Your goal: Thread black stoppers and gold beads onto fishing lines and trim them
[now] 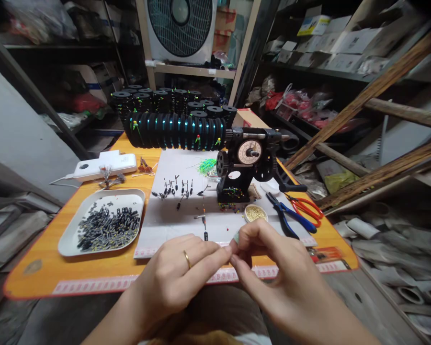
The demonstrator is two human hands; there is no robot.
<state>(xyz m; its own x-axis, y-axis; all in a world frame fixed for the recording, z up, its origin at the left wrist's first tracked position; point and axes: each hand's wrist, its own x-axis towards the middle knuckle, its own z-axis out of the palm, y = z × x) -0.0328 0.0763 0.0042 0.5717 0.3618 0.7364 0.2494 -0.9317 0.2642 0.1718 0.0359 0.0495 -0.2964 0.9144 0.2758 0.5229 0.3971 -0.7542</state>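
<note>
My left hand (187,270), with a ring on one finger, and my right hand (276,261) meet fingertip to fingertip over the table's front edge. Both are closed in a pinch; whatever sits between the fingertips is too small or hidden to make out. Just beyond them, a small black cylindrical piece with a thin stem (206,235) lies on the white board (154,225). Several similar black pieces (178,206) are scattered farther back. Beyond my right hand stands a small round tub of gold beads (255,212), and coloured beads (232,207) lie loose near it.
A hand-cranked winding machine (249,153) carries a row of black spools (175,132) across the back. At left are a white tray of small dark parts (138,201) and a white power strip (106,165). Blue-handled pliers (290,213) and red-handled scissors (307,208) lie right.
</note>
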